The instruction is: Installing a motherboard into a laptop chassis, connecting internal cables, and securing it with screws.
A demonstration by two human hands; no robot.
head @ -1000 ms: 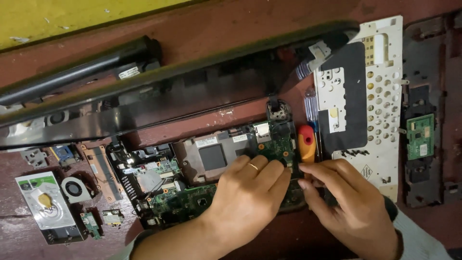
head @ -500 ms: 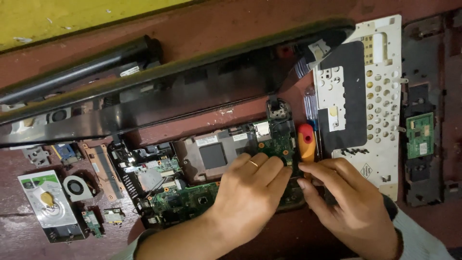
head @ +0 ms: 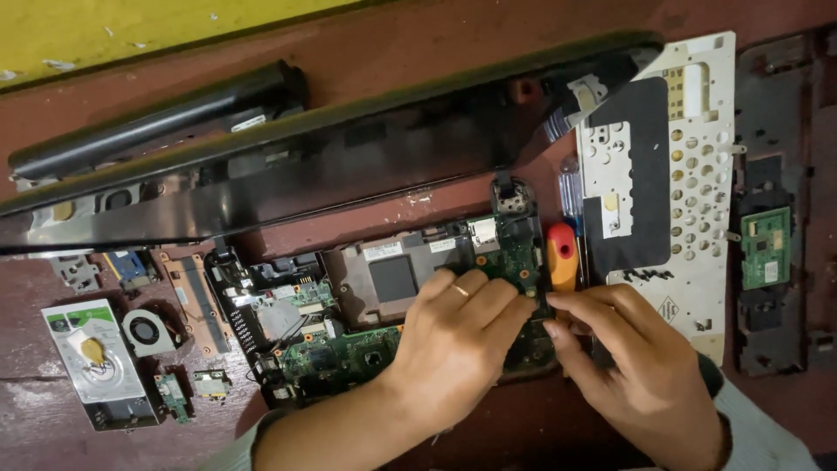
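A stripped laptop motherboard (head: 349, 349), green with a grey metal plate, lies on the red-brown table. My left hand (head: 453, 340), a ring on one finger, lies flat over the board's right half with its fingertips pressing down near the right edge. My right hand (head: 628, 358) meets it there, thumb and forefinger pinched at that same edge. What sits between those fingertips is hidden. A screwdriver with an orange handle (head: 562, 253) lies just above my right hand, beside the board.
A long black laptop lid (head: 331, 166) spans the back. A white perforated keyboard plate (head: 697, 174) and a black panel with a small green board (head: 765, 249) lie at the right. A hard drive (head: 91, 362), a fan (head: 146, 331) and a copper heat pipe (head: 196, 301) lie at the left.
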